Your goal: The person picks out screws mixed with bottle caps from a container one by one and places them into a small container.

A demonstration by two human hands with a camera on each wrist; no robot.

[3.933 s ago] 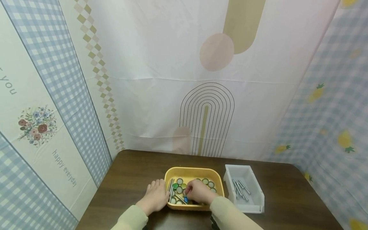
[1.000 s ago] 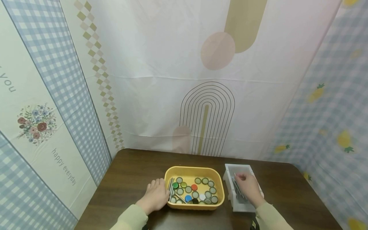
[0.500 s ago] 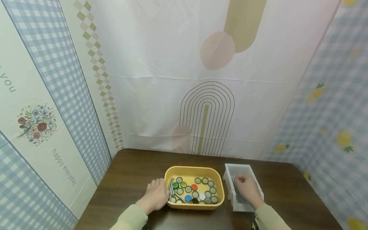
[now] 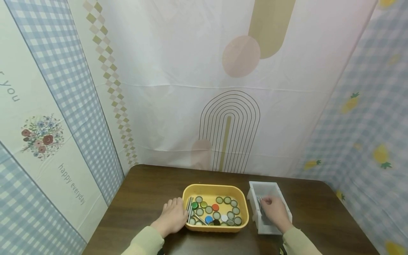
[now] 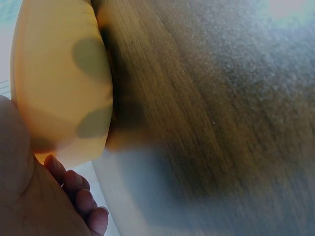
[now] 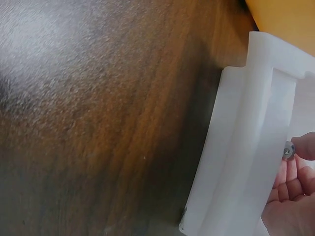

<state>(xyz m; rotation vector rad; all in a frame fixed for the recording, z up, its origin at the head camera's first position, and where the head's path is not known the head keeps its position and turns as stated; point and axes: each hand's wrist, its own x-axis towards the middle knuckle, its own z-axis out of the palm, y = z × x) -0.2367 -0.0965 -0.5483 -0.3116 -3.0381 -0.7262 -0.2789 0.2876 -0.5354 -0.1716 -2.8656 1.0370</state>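
Observation:
My left hand (image 4: pixel 172 216) rests against the left wall of a yellow tub (image 4: pixel 210 190), fingers pointing away from me. In the left wrist view the thumb side lies close to the tub's wall (image 5: pixel 59 73). Inside the tub are bottle caps, mostly face down, with a blue cap (image 4: pixel 208 219), a red cap (image 4: pixel 215 207) and a few metal rods (image 4: pixel 189 206) on the left. My right hand (image 4: pixel 275 211) is inside a white bin (image 4: pixel 264 186). Its thumb and fingers pinch a metal rod, whose round end (image 6: pixel 289 150) shows in the right wrist view; the hand hides most other rods there.
Both containers stand side by side on a dark wooden table (image 4: pixel 153 187), with a narrow gap between them. A patterned cloth (image 4: pixel 165 124) hangs behind the table, and checked cloths hang at both sides.
Since the oldest frame, my right hand has left the caps in the yellow tub and moved right into the white bin. Over the last second it has sunk slightly nearer me. My left hand stays put.

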